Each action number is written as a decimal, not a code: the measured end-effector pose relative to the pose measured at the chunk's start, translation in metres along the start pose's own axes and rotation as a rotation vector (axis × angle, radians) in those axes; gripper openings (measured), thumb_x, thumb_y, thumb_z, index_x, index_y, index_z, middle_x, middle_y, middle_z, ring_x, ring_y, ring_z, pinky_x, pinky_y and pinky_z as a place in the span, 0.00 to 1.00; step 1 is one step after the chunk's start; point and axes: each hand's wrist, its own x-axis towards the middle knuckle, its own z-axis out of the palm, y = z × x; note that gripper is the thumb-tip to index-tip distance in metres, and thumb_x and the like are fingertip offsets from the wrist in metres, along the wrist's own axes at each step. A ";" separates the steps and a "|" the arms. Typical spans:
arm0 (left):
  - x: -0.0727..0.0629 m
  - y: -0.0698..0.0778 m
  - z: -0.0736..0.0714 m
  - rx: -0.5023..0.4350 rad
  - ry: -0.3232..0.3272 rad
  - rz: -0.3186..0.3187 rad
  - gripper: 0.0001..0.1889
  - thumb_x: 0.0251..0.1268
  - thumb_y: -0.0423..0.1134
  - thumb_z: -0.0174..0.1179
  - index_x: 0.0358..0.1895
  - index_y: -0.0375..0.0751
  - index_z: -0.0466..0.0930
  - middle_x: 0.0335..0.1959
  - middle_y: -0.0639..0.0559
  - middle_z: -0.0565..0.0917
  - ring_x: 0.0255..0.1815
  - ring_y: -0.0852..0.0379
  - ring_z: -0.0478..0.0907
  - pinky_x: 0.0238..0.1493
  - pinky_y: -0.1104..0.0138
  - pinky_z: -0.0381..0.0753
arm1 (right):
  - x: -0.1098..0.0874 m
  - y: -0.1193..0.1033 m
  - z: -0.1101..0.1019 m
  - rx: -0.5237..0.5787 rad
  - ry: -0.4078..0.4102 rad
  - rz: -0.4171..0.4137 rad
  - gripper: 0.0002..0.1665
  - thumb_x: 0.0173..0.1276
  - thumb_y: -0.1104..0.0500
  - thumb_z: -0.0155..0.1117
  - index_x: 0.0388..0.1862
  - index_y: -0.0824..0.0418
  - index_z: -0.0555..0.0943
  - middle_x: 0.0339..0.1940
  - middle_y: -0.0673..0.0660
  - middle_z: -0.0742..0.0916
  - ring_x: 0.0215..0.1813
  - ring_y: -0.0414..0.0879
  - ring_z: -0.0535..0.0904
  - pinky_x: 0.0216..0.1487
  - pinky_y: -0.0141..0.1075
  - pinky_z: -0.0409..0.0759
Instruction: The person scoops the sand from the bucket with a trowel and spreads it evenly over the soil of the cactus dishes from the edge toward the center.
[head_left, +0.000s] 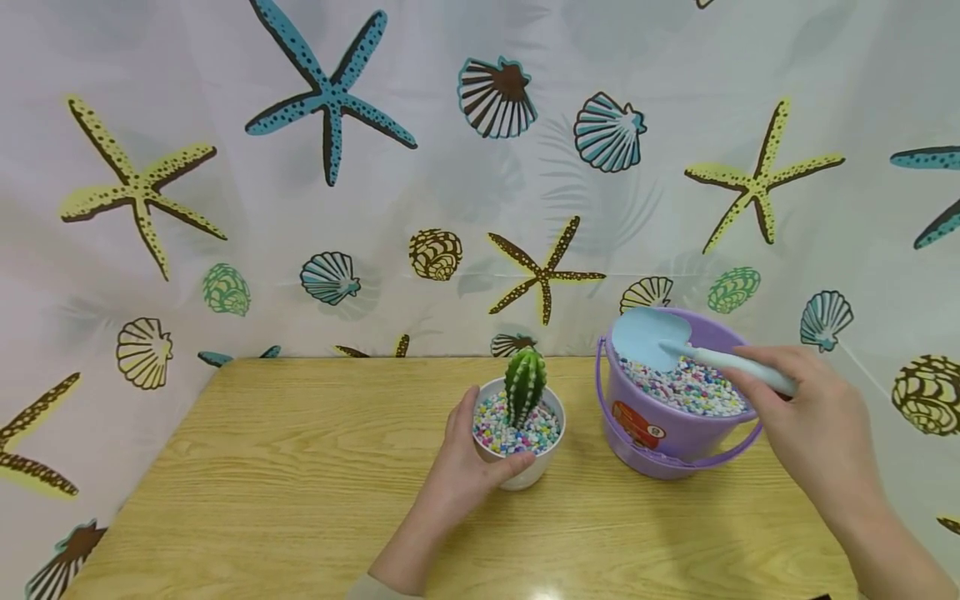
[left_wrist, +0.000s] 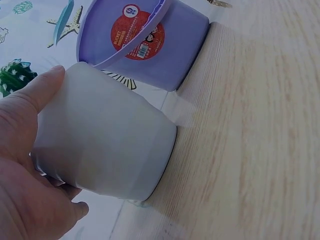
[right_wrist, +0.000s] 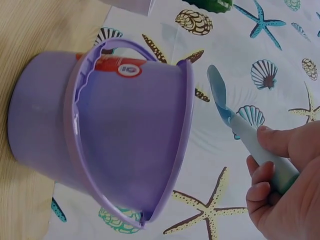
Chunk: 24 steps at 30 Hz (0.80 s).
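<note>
In the head view a white pot (head_left: 525, 479) stands on the table, filled with coloured pebbles (head_left: 491, 421) around a green cactus (head_left: 525, 383). My left hand (head_left: 468, 467) grips this pot from its left side, thumb across the front, fingers around the far side. To the right is a purple bucket (head_left: 675, 437) holding more multicoloured pebbles (head_left: 693, 387). Over its mouth my right hand (head_left: 821, 425) holds a light blue toy shovel (head_left: 652, 337) by the handle. From the right wrist view, the shovel (right_wrist: 217, 85) is above the bucket's rim, with fingers curled round the handle.
The wooden table (head_left: 300, 467) extends left of the pot. Behind it hangs a white curtain (head_left: 450, 183) printed with starfish and shells. The bucket's purple handle (head_left: 723, 454) hangs down at its front, over a red label (head_left: 633, 425).
</note>
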 end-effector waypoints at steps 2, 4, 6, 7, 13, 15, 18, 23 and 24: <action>0.000 0.000 0.000 -0.002 -0.003 -0.003 0.68 0.58 0.53 0.87 0.92 0.42 0.46 0.88 0.33 0.54 0.85 0.28 0.59 0.81 0.34 0.61 | 0.003 0.006 -0.002 -0.008 -0.020 0.010 0.16 0.74 0.59 0.80 0.58 0.61 0.92 0.56 0.63 0.90 0.37 0.46 0.78 0.28 0.24 0.71; 0.000 0.000 0.000 -0.004 -0.006 -0.005 0.68 0.58 0.53 0.87 0.92 0.42 0.45 0.88 0.33 0.54 0.85 0.28 0.59 0.81 0.34 0.61 | 0.006 0.013 -0.004 -0.026 -0.042 0.021 0.17 0.75 0.58 0.79 0.59 0.62 0.92 0.56 0.65 0.89 0.38 0.49 0.78 0.27 0.26 0.71; 0.000 0.000 0.000 -0.004 -0.007 -0.006 0.68 0.58 0.53 0.87 0.92 0.42 0.45 0.88 0.33 0.54 0.85 0.28 0.58 0.81 0.34 0.61 | 0.010 0.019 -0.006 -0.039 -0.066 0.030 0.18 0.77 0.57 0.78 0.60 0.63 0.91 0.54 0.67 0.89 0.38 0.52 0.77 0.27 0.29 0.71; 0.000 0.000 0.000 -0.005 -0.008 -0.005 0.68 0.58 0.53 0.87 0.92 0.42 0.45 0.88 0.33 0.54 0.85 0.29 0.58 0.81 0.34 0.61 | 0.012 0.022 -0.007 -0.044 -0.081 0.036 0.18 0.77 0.56 0.78 0.60 0.64 0.91 0.54 0.68 0.89 0.37 0.53 0.77 0.26 0.31 0.71; 0.000 -0.001 0.000 0.006 -0.007 -0.007 0.67 0.59 0.54 0.86 0.92 0.45 0.45 0.88 0.33 0.54 0.85 0.28 0.59 0.80 0.34 0.63 | 0.022 0.039 -0.011 -0.081 -0.190 0.113 0.24 0.82 0.48 0.73 0.65 0.64 0.89 0.56 0.70 0.87 0.35 0.53 0.76 0.26 0.38 0.72; 0.000 -0.001 0.000 0.012 -0.005 -0.007 0.67 0.59 0.54 0.86 0.92 0.45 0.45 0.88 0.33 0.54 0.84 0.28 0.60 0.80 0.34 0.63 | 0.025 0.044 -0.011 -0.091 -0.224 0.142 0.27 0.83 0.46 0.71 0.67 0.65 0.87 0.55 0.70 0.86 0.30 0.52 0.76 0.24 0.39 0.72; 0.000 -0.001 0.000 0.015 -0.002 -0.004 0.67 0.59 0.54 0.86 0.92 0.44 0.45 0.89 0.33 0.54 0.84 0.28 0.60 0.80 0.34 0.63 | 0.027 0.051 -0.012 -0.095 -0.266 0.171 0.29 0.84 0.44 0.68 0.69 0.65 0.86 0.52 0.70 0.86 0.23 0.49 0.76 0.20 0.39 0.72; 0.000 -0.001 -0.001 0.015 -0.004 0.004 0.67 0.59 0.54 0.86 0.92 0.44 0.45 0.88 0.33 0.54 0.84 0.28 0.60 0.80 0.34 0.64 | 0.030 0.060 -0.012 -0.102 -0.311 0.194 0.29 0.85 0.44 0.67 0.70 0.66 0.85 0.48 0.69 0.86 0.21 0.48 0.74 0.19 0.39 0.71; 0.000 -0.001 -0.001 0.013 -0.006 0.005 0.67 0.59 0.54 0.86 0.92 0.44 0.45 0.88 0.33 0.54 0.84 0.28 0.60 0.80 0.34 0.64 | 0.030 0.062 -0.012 -0.106 -0.317 0.196 0.29 0.85 0.44 0.67 0.69 0.66 0.85 0.48 0.70 0.86 0.21 0.49 0.74 0.19 0.40 0.71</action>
